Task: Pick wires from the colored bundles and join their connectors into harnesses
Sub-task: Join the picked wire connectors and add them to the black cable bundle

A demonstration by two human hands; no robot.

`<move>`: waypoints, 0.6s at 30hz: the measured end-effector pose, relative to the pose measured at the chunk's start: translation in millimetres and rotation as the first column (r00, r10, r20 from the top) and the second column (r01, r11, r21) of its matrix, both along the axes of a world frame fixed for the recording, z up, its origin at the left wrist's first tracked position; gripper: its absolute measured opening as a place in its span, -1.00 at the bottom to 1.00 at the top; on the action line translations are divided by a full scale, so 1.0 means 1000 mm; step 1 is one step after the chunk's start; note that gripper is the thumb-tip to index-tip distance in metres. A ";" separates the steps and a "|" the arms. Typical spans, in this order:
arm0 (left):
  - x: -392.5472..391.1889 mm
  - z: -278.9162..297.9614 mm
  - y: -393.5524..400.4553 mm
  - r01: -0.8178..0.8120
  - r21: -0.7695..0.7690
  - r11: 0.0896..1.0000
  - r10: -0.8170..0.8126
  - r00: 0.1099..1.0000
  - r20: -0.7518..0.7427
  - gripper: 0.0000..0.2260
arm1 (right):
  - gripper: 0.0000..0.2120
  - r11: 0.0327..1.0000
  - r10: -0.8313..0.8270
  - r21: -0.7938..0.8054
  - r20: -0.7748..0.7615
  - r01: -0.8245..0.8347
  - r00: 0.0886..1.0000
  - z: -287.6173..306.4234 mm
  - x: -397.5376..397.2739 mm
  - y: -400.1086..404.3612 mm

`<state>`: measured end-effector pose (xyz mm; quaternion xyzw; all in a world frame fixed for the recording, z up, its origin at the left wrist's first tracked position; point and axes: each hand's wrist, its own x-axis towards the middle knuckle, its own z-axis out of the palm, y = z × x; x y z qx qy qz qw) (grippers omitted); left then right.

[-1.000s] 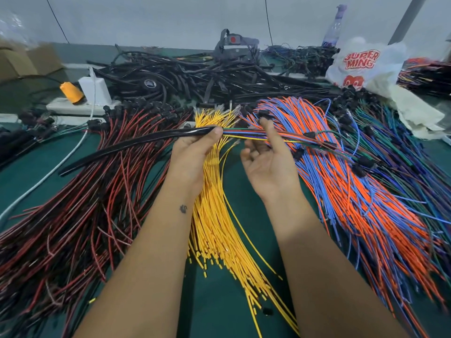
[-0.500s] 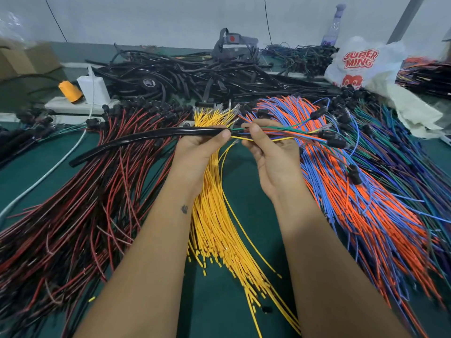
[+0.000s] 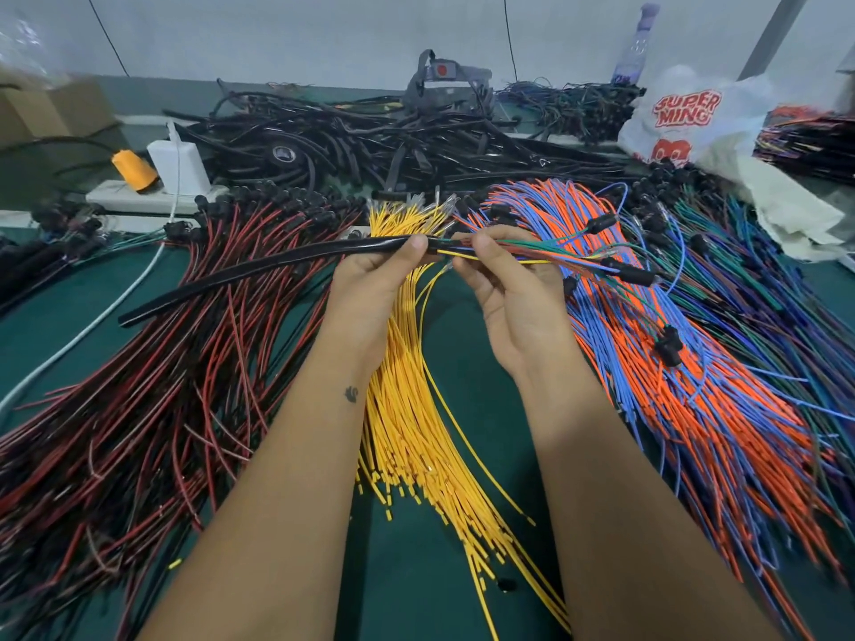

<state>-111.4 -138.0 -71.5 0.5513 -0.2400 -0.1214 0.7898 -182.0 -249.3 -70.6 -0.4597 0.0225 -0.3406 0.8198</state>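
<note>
Head view. Harness (image 3: 504, 254): thin mixed wires leaving a black sleeve (image 3: 259, 275), held above the worktop (image 3: 462, 344) over the yellow bundle (image 3: 416, 409). Left hand (image 3: 374, 289) pinched the sleeve mouth; right hand (image 3: 504, 289) pinched the wires just beside it. Judged light, limp, snag-prone; black connectors (image 3: 634, 275) dangled rightward. Best held close to the sleeve.

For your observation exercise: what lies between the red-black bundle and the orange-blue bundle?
In the head view, the yellow wire bundle on green table.
</note>
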 end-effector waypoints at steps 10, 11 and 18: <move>0.002 0.001 0.001 0.005 -0.003 1.000 -0.006 0.997 -0.071 -0.85 | -0.78 0.989 0.086 -0.119 -0.032 -0.089 0.996 -0.001 -0.002 0.000; 0.002 0.001 0.001 0.000 -0.011 1.000 -0.001 0.997 -0.072 -0.82 | -0.78 0.988 0.086 -0.128 -0.034 -0.090 0.996 -0.001 -0.002 0.000; -0.001 0.002 0.002 0.060 0.015 0.998 -0.060 0.998 -0.014 -0.93 | -0.82 0.993 -0.020 -0.117 -0.056 0.013 0.998 -0.001 -0.002 0.000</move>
